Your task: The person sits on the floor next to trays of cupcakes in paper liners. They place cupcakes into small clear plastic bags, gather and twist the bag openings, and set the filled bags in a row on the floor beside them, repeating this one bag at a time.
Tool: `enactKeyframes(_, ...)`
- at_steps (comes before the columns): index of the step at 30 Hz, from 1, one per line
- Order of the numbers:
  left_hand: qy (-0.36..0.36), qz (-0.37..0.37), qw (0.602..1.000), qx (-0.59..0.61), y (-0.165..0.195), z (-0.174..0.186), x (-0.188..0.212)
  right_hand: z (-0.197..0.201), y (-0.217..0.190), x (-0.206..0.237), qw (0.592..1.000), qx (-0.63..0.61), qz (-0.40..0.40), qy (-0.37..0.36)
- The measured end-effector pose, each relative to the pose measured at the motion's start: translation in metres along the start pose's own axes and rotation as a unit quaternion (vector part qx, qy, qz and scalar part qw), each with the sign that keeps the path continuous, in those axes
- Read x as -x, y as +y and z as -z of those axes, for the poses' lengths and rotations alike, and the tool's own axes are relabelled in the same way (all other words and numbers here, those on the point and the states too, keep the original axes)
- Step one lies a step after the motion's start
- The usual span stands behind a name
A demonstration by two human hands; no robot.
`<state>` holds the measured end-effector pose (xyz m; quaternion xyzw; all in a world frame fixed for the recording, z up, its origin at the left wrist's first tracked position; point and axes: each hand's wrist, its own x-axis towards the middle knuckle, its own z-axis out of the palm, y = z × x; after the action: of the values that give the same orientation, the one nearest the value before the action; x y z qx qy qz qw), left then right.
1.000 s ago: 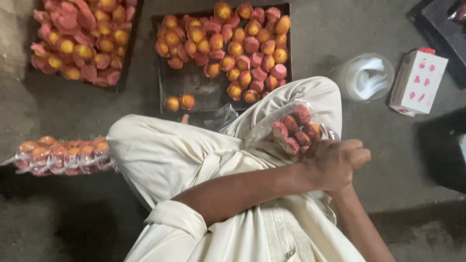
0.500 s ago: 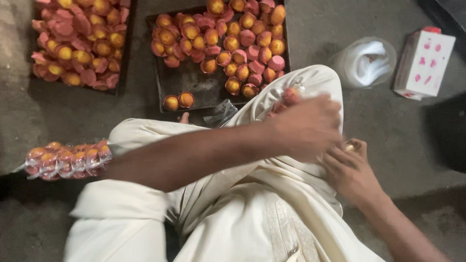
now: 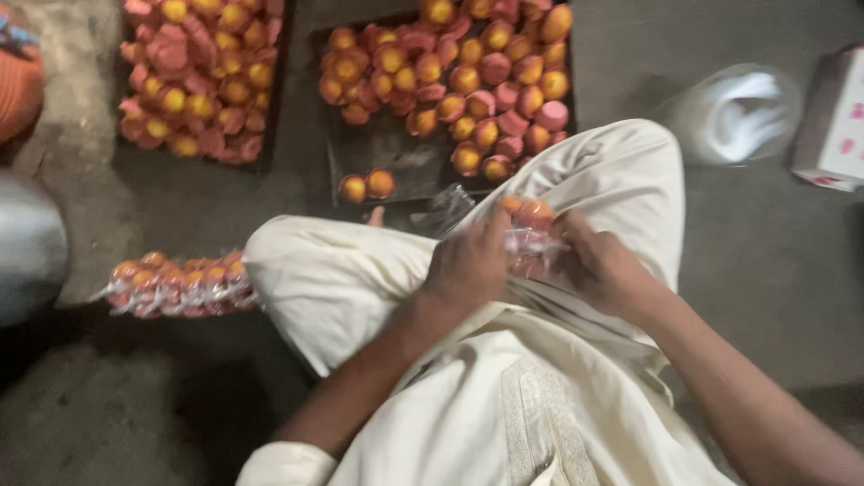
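I sit cross-legged in cream-white clothes. My left hand (image 3: pixel 470 263) and my right hand (image 3: pixel 601 268) both grip a clear plastic packet of small red-and-yellow clay lamps (image 3: pixel 529 225) resting on my right knee. The hands face each other across the packet, fingers closed on the plastic. Just beyond my knees lies a dark tray (image 3: pixel 387 153) holding several loose lamps of the same kind, piled toward its far right.
A second dark tray (image 3: pixel 270 135) full of lamps lies at the far left. A filled clear packet of lamps (image 3: pixel 175 283) rests on the floor by my left knee. A bundle of clear bags (image 3: pixel 733 112) and a white box (image 3: pixel 832 121) sit at right. A metal vessel (image 3: pixel 27 247) stands at left.
My left hand has come across from the right side of the packet to its left side, and my right hand has risen onto the packet. The view has shifted slightly downward and right.
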<state>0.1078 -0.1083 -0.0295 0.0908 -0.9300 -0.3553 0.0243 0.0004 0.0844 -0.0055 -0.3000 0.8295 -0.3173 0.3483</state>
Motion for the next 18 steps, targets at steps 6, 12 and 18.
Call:
enactKeyframes(6, -0.056, 0.14, 0.987, 0.057, -0.037, -0.014, 0.097, -0.041, -0.032, -0.02, 0.726, -0.553, -0.374, -0.164)
enactKeyframes(12, -0.112, 0.316, 0.541, 0.771, -0.07, -0.005, 0.115, -0.06, -0.027, 0.001, 0.717, -0.639, -0.184, -0.209)
enactKeyframes(18, -0.092, 0.268, 0.704, 0.652, -0.024, -0.004, 0.035, -0.063, -0.035, 0.01, 0.91, -0.401, 0.07, 0.078)
